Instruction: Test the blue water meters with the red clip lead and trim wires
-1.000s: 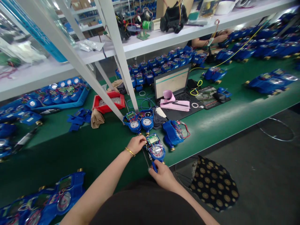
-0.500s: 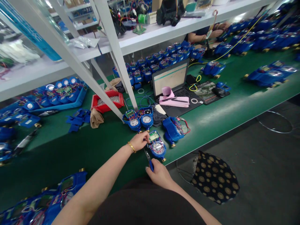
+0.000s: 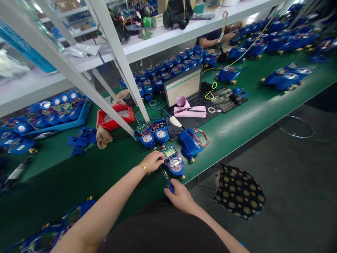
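An open blue water meter point(image 3: 173, 162) with a green circuit board and coloured wires lies at the near edge of the green bench. My left hand point(image 3: 152, 161), a gold bangle on its wrist, is closed in a pinch on the meter's left side by the wires. My right hand point(image 3: 179, 196) is closed round the blue handle of a small tool point(image 3: 167, 179), whose thin metal tip points up toward the meter. Two more open meters point(image 3: 151, 133) sit just behind it, and a third point(image 3: 191, 142) lies to its right.
A laptop point(image 3: 184, 88) with a pink pad stands behind the meters. A red tray point(image 3: 114, 117) of screws sits left. White slanted shelf posts point(image 3: 123, 70) rise over the bench. Several blue meters fill the bench. A spotted stool point(image 3: 239, 191) stands right. Another person's arm point(image 3: 223, 37) rests far back.
The view has drifted, so everything sits slightly further left. My left hand stays pinched at the meter's left side. My right hand has slid a little back from the meter with the tool.
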### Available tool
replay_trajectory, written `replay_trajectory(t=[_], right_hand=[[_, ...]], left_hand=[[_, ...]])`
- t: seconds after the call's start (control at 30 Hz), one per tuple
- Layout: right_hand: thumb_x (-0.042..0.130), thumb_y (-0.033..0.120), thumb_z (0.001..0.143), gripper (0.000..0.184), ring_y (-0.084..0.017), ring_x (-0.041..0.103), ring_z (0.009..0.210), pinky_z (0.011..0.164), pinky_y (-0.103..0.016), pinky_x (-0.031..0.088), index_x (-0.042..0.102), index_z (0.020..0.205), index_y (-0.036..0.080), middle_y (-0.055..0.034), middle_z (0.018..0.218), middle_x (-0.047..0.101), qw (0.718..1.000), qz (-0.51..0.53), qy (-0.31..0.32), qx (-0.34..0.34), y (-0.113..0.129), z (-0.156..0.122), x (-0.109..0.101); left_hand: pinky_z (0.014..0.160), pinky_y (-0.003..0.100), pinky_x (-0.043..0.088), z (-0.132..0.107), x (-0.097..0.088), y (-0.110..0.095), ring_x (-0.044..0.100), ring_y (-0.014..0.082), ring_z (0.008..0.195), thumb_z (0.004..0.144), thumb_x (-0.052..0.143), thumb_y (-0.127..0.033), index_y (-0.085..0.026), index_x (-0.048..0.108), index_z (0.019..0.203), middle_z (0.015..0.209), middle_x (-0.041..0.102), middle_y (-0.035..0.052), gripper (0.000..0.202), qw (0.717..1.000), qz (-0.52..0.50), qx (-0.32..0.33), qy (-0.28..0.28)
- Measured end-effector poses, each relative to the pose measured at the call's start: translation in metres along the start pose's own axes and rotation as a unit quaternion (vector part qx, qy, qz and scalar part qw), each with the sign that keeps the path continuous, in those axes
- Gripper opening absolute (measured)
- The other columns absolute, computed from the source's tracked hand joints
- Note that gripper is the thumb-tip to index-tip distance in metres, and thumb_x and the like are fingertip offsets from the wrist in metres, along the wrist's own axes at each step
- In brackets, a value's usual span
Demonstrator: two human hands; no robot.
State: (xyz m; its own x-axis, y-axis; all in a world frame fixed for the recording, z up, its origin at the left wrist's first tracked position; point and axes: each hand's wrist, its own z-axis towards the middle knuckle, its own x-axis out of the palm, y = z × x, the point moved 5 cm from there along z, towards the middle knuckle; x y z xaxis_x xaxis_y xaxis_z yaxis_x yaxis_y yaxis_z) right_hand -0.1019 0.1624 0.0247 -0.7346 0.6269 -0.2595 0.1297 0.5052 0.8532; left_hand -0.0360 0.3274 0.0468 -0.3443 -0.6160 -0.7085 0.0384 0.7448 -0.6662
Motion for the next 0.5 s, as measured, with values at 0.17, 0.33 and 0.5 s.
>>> replay_trajectory(t=[0.17, 0.33, 0.5], right_hand=[[0.052, 0.040, 0.093, 0.027, -0.015, 0.061, 0.078, 0.071, -0.033, 0.051, 0.060, 0.095, 0.014, -0.0026, 0.089, 0.063, 0.973, 0.221, 0.058, 0.026, 0.005, 0.008, 0.006], [0.050, 0.042, 0.093, 0.030, -0.016, 0.062, 0.081, 0.072, -0.034, 0.052, 0.059, 0.100, 0.014, -0.0045, 0.095, 0.064, 0.924, 0.372, 0.075, 0.046, 0.010, 0.018, 0.012], [0.051, 0.040, 0.093, 0.028, -0.015, 0.062, 0.078, 0.069, -0.032, 0.052, 0.059, 0.101, 0.014, -0.0038, 0.093, 0.063, 0.899, 0.429, 0.066, 0.057, 0.006, 0.032, 0.017]], left_hand=[[0.077, 0.038, 0.054, 0.004, 0.000, 0.015, 0.061, 0.0183, 0.087, 0.090, 0.057, -0.037, -0.014, 0.058, 0.105, 0.102, 0.061, 0.0058, 0.027, 0.997, -0.049, -0.052, 0.015], [0.075, 0.036, 0.054, 0.004, 0.001, 0.021, 0.061, 0.0173, 0.084, 0.090, 0.057, -0.037, -0.013, 0.059, 0.101, 0.096, 0.062, 0.0047, 0.025, 0.992, -0.086, -0.085, 0.024], [0.071, 0.034, 0.054, 0.004, 0.003, 0.023, 0.061, 0.0158, 0.079, 0.090, 0.057, -0.036, -0.013, 0.059, 0.097, 0.091, 0.061, 0.0033, 0.024, 0.988, -0.115, -0.100, 0.029]])
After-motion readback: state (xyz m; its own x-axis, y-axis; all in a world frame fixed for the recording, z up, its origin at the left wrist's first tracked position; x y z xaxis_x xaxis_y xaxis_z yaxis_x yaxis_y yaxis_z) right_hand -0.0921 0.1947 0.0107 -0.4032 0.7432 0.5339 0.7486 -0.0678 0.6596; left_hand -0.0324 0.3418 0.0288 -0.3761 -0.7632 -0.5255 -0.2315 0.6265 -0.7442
